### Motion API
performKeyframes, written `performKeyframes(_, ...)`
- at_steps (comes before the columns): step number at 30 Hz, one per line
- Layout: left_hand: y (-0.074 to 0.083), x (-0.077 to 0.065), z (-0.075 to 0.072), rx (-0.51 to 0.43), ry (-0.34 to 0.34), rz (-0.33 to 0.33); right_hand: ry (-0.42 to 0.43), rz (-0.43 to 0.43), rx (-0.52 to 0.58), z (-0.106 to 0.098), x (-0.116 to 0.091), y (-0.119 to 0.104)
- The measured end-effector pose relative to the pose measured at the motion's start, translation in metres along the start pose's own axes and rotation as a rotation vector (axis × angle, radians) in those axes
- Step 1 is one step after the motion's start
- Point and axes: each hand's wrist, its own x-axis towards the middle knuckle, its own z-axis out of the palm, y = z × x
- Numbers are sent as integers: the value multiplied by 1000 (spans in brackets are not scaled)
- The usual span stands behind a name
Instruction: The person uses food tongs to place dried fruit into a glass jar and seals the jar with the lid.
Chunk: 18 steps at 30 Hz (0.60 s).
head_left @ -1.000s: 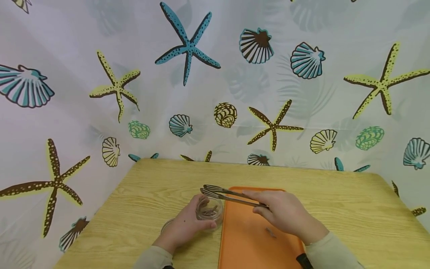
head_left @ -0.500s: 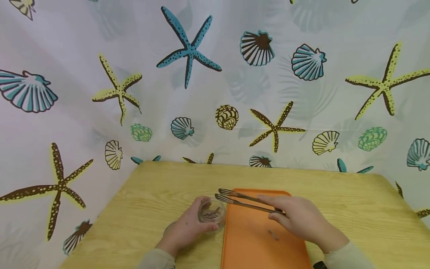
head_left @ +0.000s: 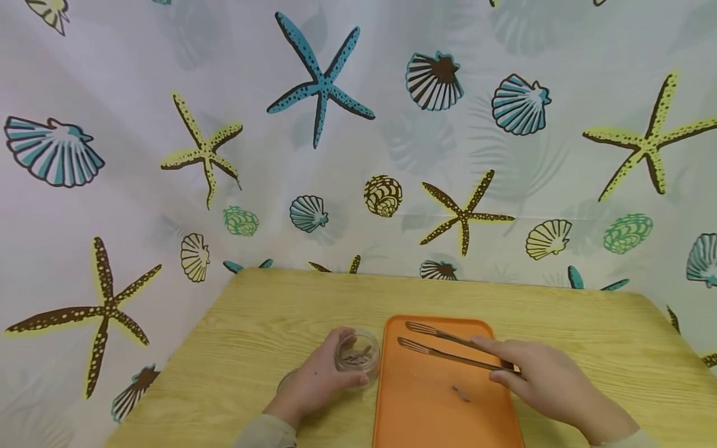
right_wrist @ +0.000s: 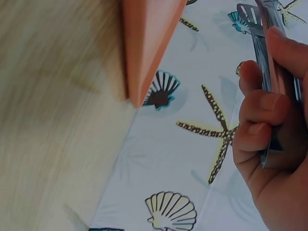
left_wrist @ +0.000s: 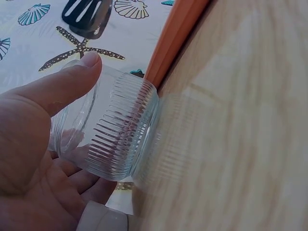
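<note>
My left hand (head_left: 319,373) grips a small clear glass jar (head_left: 366,372), which stands on the table beside the tray. Thin greyish-brown pieces lie inside it; the left wrist view shows the jar's ribbed wall (left_wrist: 122,125) with my thumb across its side. My right hand (head_left: 551,379) holds metal tongs (head_left: 459,359) with slotted ends, their two arms apart and nothing visible between them. The tongs hang over the orange tray (head_left: 414,423). On the tray lies a small twisted greyish piece (head_left: 461,393). In the right wrist view, curled fingers wrap the tongs' handle (right_wrist: 279,139).
A round rim (head_left: 285,378), perhaps a lid, shows partly behind my left hand. A white rounded object (left_wrist: 102,217) sits low in the left wrist view. The wooden table (head_left: 291,298) meets a curtain (head_left: 358,143) printed with shells and starfish along its back edge.
My right hand has carried the tongs rightward, from above the jar to over the tray, with their ends parted wider. The left hand keeps its hold on the jar.
</note>
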Motion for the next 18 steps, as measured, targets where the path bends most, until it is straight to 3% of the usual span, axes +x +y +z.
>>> performKeyframes(18, 1, -4, 1, -1, 0, 9, -104, 62, 17, -4, -46, 33)
